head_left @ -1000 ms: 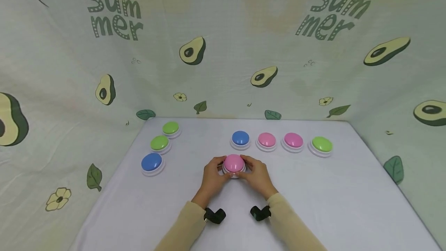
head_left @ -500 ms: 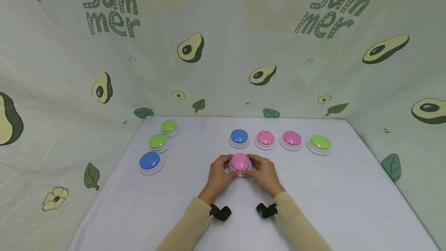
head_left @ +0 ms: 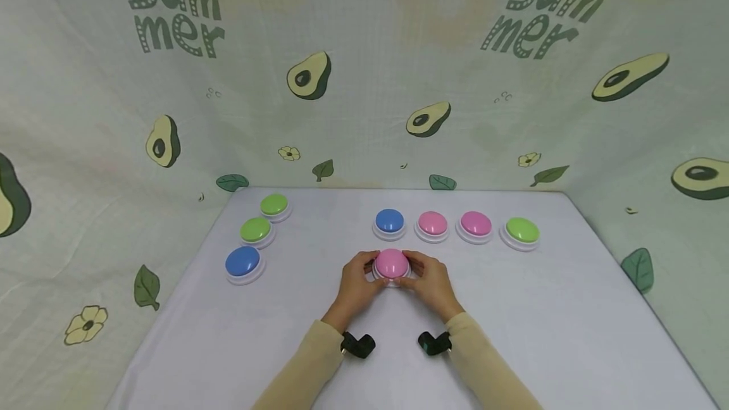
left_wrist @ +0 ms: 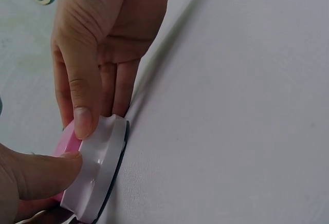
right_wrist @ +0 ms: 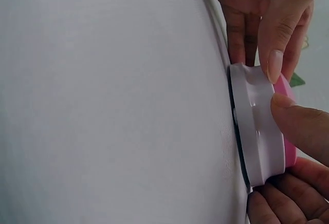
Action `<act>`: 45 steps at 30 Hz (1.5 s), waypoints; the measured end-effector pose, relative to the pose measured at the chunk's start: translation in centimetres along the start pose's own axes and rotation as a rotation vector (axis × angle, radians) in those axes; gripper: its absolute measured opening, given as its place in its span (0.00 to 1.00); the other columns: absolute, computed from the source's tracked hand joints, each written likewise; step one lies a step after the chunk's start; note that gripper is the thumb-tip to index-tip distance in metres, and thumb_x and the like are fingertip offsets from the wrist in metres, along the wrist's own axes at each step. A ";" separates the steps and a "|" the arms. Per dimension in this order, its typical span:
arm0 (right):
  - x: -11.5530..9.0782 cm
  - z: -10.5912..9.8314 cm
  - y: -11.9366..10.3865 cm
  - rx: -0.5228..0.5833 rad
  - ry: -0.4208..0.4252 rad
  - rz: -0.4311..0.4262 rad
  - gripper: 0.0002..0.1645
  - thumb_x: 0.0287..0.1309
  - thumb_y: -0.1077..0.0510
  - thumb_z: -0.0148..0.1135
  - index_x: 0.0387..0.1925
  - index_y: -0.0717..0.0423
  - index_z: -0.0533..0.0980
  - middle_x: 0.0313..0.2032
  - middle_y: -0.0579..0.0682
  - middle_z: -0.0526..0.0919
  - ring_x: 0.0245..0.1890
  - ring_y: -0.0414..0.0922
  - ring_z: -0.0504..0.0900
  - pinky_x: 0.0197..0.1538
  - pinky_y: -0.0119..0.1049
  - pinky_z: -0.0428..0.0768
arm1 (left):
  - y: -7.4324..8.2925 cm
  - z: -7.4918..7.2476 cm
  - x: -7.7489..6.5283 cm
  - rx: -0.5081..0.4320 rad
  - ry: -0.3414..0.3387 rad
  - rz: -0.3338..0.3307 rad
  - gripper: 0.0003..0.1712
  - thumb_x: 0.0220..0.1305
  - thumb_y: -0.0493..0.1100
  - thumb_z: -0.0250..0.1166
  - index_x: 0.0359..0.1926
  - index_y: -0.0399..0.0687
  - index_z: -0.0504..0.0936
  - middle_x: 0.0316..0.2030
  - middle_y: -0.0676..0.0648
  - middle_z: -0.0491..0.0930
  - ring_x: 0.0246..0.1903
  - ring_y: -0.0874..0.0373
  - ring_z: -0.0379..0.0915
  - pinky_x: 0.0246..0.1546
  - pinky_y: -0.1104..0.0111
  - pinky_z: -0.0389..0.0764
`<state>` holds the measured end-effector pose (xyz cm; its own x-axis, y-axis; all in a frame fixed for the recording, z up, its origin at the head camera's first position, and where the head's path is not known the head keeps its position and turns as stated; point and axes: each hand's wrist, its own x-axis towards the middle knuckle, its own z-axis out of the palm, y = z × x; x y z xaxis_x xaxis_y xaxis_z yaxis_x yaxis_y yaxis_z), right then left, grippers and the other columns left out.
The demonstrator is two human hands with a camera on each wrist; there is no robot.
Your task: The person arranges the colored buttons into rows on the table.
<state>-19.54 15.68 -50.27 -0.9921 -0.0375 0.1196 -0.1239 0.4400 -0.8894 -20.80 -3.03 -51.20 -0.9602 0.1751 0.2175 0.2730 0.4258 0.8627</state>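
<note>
Gripping the near pink button [head_left: 392,263] from both sides, with the left hand [head_left: 357,285] curled at its left and the right hand [head_left: 431,282] curled at its right. Pinching its white base [left_wrist: 97,167] with 2 thumbs [right_wrist: 303,126] set near each other on the side towards the person, and with fingers reaching round the flanks. Held dome up at the middle of the white worktop [head_left: 547,321], just in front of a blue button [head_left: 390,221]. Hard to tell from the wrist views whether resting flat or slightly lifted.

Continuing rightwards from that blue button in a row of 4, with a light pink button [head_left: 432,224], a deeper pink button [head_left: 475,224] and, at the end, a right green button [head_left: 522,230]. Lined up on a slant near the worktop's left edge, with a far green button [head_left: 274,204], a middle green button [head_left: 255,229] close to it, and a left blue button [head_left: 242,261] nearest. Dressed in beige sleeves [head_left: 484,356], with black devices [head_left: 357,345] at the wrists. Backed by a pale cloth [head_left: 364,24] printed with avocados, leaves, flowers and 2 "Summer" letterings.
</note>
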 end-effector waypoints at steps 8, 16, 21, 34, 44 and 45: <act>0.3 0.3 0.0 -0.080 -0.003 -0.016 0.38 0.54 0.65 0.80 0.66 0.65 0.77 0.64 0.63 0.81 0.67 0.58 0.78 0.69 0.49 0.76 | 0.0 -0.3 0.0 -0.010 -0.001 0.004 0.34 0.57 0.28 0.77 0.64 0.29 0.77 0.59 0.33 0.80 0.58 0.41 0.80 0.62 0.56 0.82; 0.3 0.4 -0.1 -0.072 -0.031 -0.029 0.38 0.55 0.66 0.79 0.66 0.66 0.75 0.64 0.65 0.80 0.68 0.59 0.77 0.69 0.49 0.76 | -0.3 -0.3 0.0 -0.009 -0.004 -0.005 0.33 0.56 0.28 0.77 0.64 0.29 0.77 0.60 0.33 0.80 0.58 0.40 0.80 0.61 0.57 0.82; 0.3 0.4 -0.1 -0.089 -0.037 -0.018 0.38 0.55 0.66 0.79 0.67 0.66 0.75 0.65 0.64 0.80 0.68 0.59 0.77 0.69 0.50 0.75 | -0.3 -0.5 0.0 -0.013 -0.014 -0.020 0.34 0.57 0.28 0.77 0.64 0.31 0.77 0.61 0.34 0.79 0.60 0.41 0.79 0.62 0.58 0.81; 0.3 0.8 -0.3 -0.103 -0.044 -0.013 0.38 0.56 0.65 0.79 0.67 0.66 0.74 0.66 0.65 0.79 0.69 0.59 0.76 0.70 0.50 0.74 | -0.5 -1.3 0.1 -0.035 -0.071 -0.100 0.32 0.63 0.29 0.73 0.67 0.34 0.76 0.64 0.36 0.78 0.64 0.42 0.76 0.64 0.60 0.79; 0.2 0.4 0.4 -0.031 -0.059 -0.016 0.44 0.58 0.61 0.79 0.72 0.68 0.69 0.70 0.66 0.74 0.73 0.59 0.71 0.72 0.47 0.71 | -0.9 -2.7 -0.4 -0.084 -0.086 -0.145 0.29 0.66 0.32 0.72 0.67 0.31 0.76 0.62 0.35 0.80 0.64 0.43 0.76 0.65 0.61 0.79; 0.2 0.4 0.4 -0.026 -0.052 -0.010 0.45 0.58 0.61 0.79 0.72 0.68 0.68 0.71 0.66 0.73 0.73 0.59 0.70 0.72 0.47 0.71 | -0.9 -3.2 -0.7 -0.082 -0.078 -0.151 0.29 0.66 0.32 0.72 0.67 0.31 0.76 0.62 0.36 0.79 0.63 0.43 0.76 0.65 0.61 0.79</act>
<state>-19.75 15.52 -50.82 -0.9906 -0.0881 0.1048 -0.1339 0.4627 -0.8763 -20.56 -6.38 -50.72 -0.9816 0.1844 0.0499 0.1178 0.3791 0.9178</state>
